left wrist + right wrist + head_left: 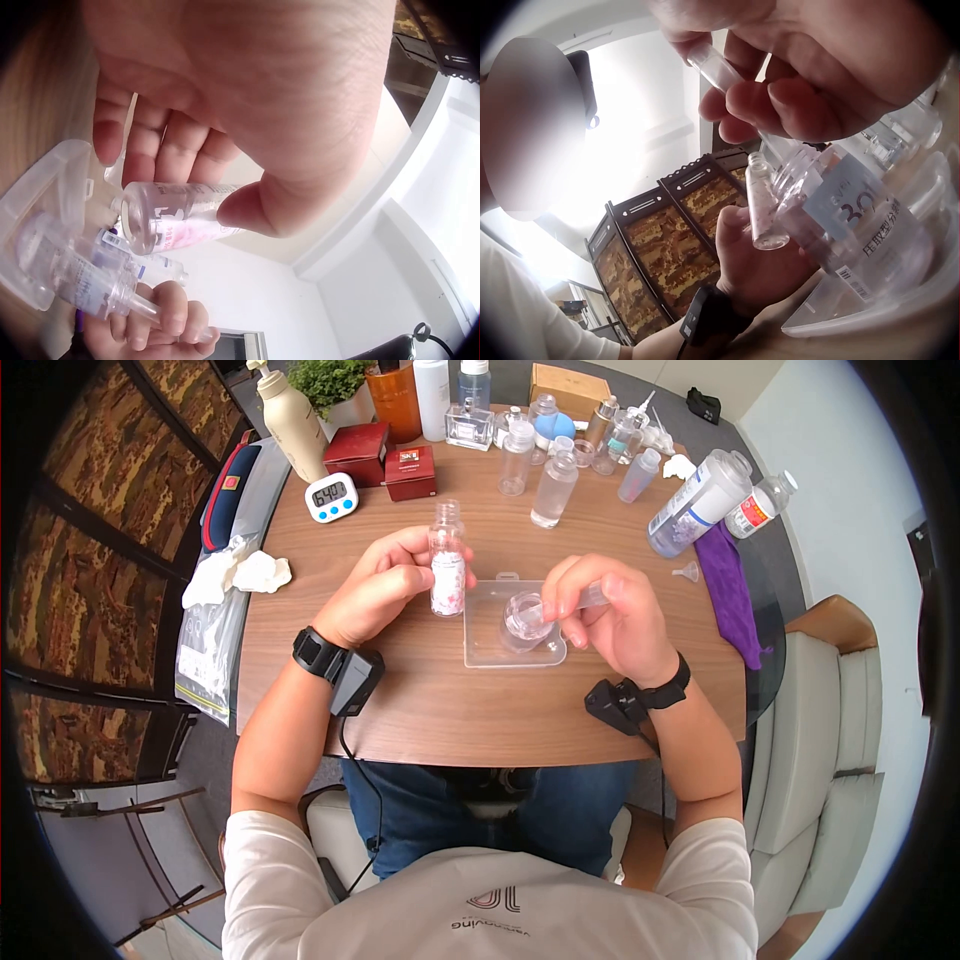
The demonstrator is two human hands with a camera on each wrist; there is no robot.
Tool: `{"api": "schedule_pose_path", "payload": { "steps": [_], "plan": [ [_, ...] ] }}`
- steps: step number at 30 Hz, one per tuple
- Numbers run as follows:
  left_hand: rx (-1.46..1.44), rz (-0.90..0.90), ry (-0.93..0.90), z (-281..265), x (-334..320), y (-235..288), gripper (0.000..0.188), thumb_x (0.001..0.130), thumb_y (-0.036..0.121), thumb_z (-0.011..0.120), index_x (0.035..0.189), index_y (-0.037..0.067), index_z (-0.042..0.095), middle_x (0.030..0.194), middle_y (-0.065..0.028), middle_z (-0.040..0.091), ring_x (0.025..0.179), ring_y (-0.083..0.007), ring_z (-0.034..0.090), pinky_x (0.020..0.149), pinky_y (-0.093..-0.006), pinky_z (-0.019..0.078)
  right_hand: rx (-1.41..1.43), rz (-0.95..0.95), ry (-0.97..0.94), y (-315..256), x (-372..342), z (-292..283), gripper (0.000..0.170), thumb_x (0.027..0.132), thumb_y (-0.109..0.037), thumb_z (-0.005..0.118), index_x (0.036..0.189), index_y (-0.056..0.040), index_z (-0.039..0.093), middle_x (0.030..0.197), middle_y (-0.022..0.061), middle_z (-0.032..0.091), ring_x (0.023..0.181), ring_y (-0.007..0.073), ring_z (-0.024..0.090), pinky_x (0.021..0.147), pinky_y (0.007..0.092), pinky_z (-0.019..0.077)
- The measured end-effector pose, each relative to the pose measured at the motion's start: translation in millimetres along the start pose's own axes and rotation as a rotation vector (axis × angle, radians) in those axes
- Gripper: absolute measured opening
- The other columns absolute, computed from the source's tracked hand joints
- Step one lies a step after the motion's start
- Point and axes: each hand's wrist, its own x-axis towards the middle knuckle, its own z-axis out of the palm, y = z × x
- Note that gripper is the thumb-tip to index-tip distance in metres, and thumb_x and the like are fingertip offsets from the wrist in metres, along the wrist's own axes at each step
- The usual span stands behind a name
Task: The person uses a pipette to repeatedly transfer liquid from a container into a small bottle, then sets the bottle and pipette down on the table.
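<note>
Clear bottle (pixel 447 588), pink-and-white printed, uncapped, was held neck up; nearby, blue-labelled clear jar (pixel 520 632), lidless, was seated on clear tray (pixel 484 659); and slim clear tube (pixel 593 597) was held slanted, right at jar's mouth!

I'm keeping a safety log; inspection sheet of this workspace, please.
Surface: wood-grain table; spills: nothing seen.
Job's things: clear pink-printed bottle, clear stick, open clear jar on a clear tray.
Clutter: bottles towards the back, digital timer, crumpled tissues, purple cloth, small funnel.
Hands: left hand grips the pink-printed bottle; right hand pinches the stick at the jar's mouth.
Cables: black cable from the left wrist camera hangs over the near edge.
Surroundings: patterned folding screen left, sofa right.
</note>
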Motion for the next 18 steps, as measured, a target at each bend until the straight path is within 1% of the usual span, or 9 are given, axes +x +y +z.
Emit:
{"api": "schedule_pose_path", "payload": {
  "steps": [2,4,5,9,10,11,13,14,18],
  "plan": [
    [0.004,-0.002,0.016,1,0,1,0.041,0.091,0.015,0.06,0.127,-0.004,0.06,0.117,-0.0121,0.07,0.11,-0.0203,0.068,0.097,-0.034,0.0526,0.041,-0.028,0.002,-3,1,-3,0.042,0.103,-0.034,0.043,0.092,0.0013,0.063,0.099,0.0168,0.067,0.062,0.0138,0.05,0.058,0.0266,0.043],
    [0.069,-0.032,0.073,4,-1,1,0.048,0.087,0.022,0.064,0.128,-0.002,0.059,0.113,-0.0151,0.07,0.104,-0.0214,0.067,0.092,-0.0335,0.0521,0.082,-0.056,0.004,-8,1,-8,0.045,0.103,-0.037,0.042,0.091,0.0009,0.063,0.098,0.0169,0.066,0.06,0.0139,0.048,0.057,0.0266,0.0423],
    [0.068,-0.033,0.073,4,-2,0,0.048,0.087,0.022,0.064,0.128,-0.002,0.059,0.113,-0.0151,0.07,0.104,-0.0214,0.067,0.092,-0.0335,0.0521,0.156,-0.089,0.011,-13,1,-11,0.047,0.103,-0.039,0.04,0.089,-0.0003,0.062,0.096,0.0162,0.066,0.059,0.014,0.047,0.055,0.0264,0.0412],
    [0.119,-0.028,0.058,7,-1,-1,0.04,0.088,0.012,0.065,0.125,0.001,0.059,0.114,-0.0076,0.067,0.102,-0.0159,0.064,0.089,-0.0309,0.051,0.37,-0.183,0.042,-28,-1,-32,0.051,0.104,-0.045,0.035,0.088,-0.0041,0.06,0.089,0.0134,0.063,0.057,0.0138,0.045,0.052,0.0261,0.0383],
    [0.142,-0.028,0.042,8,-1,-2,0.038,0.087,0.009,0.066,0.124,0.002,0.059,0.114,-0.0048,0.065,0.102,-0.0137,0.062,0.088,-0.0301,0.0505,0.393,-0.192,0.051,-33,-2,-34,0.05,0.105,-0.046,0.036,0.089,-0.0057,0.061,0.089,0.0121,0.062,0.056,0.0135,0.045,0.05,0.0264,0.0379],
    [0.141,-0.029,0.037,8,-2,-3,0.038,0.087,0.009,0.066,0.124,0.002,0.059,0.114,-0.0048,0.065,0.102,-0.0137,0.062,0.088,-0.0301,0.0505,0.391,-0.193,0.055,-34,-2,-37,0.05,0.105,-0.046,0.036,0.089,-0.0057,0.061,0.089,0.0121,0.062,0.056,0.0135,0.045,0.05,0.0264,0.0379],
    [0.379,-0.027,0.038,5,-2,-4,0.036,0.086,0.007,0.068,0.121,0.003,0.059,0.112,-0.0006,0.061,0.099,-0.0103,0.057,0.088,-0.0279,0.0481,0.512,-0.226,0.038,-35,0,-44,0.05,0.104,-0.047,0.038,0.089,-0.006,0.062,0.09,0.0108,0.062,0.056,0.0134,0.044,0.05,0.0269,0.0377],
    [0.379,-0.027,0.035,6,-1,-4,0.036,0.086,0.007,0.068,0.121,0.003,0.059,0.112,-0.0006,0.061,0.099,-0.0103,0.057,0.088,-0.0279,0.0481,0.554,-0.219,0.063,-35,-1,-44,0.046,0.103,-0.046,0.042,0.09,-0.0068,0.063,0.092,0.0092,0.063,0.055,0.0134,0.043,0.051,0.0272,0.038],
    [0.514,-0.008,0.003,10,-2,-3,0.036,0.085,0.008,0.07,0.12,0.002,0.061,0.111,0.0006,0.06,0.097,-0.0093,0.053,0.088,-0.0262,0.0455,0.706,-0.202,0.163,-26,1,-44,0.043,0.102,-0.046,0.046,0.092,-0.0076,0.063,0.093,0.0082,0.063,0.055,0.013,0.044,0.053,0.0274,0.0382]
  ]
}}
